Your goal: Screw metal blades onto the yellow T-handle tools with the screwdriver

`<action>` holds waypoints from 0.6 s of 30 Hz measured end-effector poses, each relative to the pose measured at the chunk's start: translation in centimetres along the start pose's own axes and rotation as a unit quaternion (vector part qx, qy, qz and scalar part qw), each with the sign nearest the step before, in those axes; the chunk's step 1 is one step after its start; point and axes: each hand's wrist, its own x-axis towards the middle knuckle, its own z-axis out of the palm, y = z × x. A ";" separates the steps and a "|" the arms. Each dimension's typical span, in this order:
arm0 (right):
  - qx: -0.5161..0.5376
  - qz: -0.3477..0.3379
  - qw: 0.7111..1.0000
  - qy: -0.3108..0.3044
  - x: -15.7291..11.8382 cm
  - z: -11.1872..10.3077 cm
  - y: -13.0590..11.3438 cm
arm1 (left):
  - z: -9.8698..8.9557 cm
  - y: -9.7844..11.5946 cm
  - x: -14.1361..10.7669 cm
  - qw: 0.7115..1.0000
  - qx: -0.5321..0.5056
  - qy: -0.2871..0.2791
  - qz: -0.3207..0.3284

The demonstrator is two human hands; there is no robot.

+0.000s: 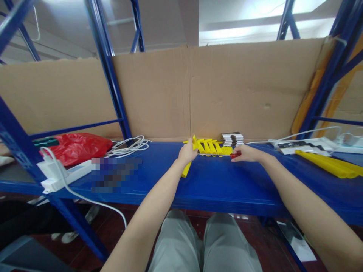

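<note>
My left hand [187, 152] is closed around a yellow piece, whose lower end [185, 170] sticks out below the fingers. My right hand [244, 153] grips the red handle of a thin metal tool [235, 155], which looks like a screwdriver. Its shaft points left toward my left hand; the tip is hidden or too small to make out. Just behind the shaft, several yellow pieces [210, 146] lie in a row on the blue shelf [221, 181]. A stack of black and white packets [232, 138] stands behind my right hand.
At the left lie a red plastic bag [82, 147], a coiled white cable [132, 145] and a white power strip [70, 173]. Long yellow pieces [329, 164] and a package [300, 147] are at the right. Cardboard [227, 90] and blue posts [109, 75] border the shelf.
</note>
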 end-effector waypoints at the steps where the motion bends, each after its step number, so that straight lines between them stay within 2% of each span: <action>1: -0.006 -0.006 1.000 -0.008 0.0 0.1 -0.2 | 0.0 0.0 0.0 1.000 0.005 0.000 0.001; 9: 0.020 -0.022 0.998 -0.057 0.4 1.1 -1.4 | 0.1 0.2 0.0 0.999 0.047 0.018 0.022; 13: 0.055 -0.034 0.996 -0.058 0.8 1.8 -1.2 | 0.2 0.3 -0.1 0.999 0.029 -0.002 0.040; 18: 0.077 -0.049 0.995 -0.047 1.0 2.3 -1.6 | 0.3 0.9 -0.5 0.995 0.002 -0.021 0.094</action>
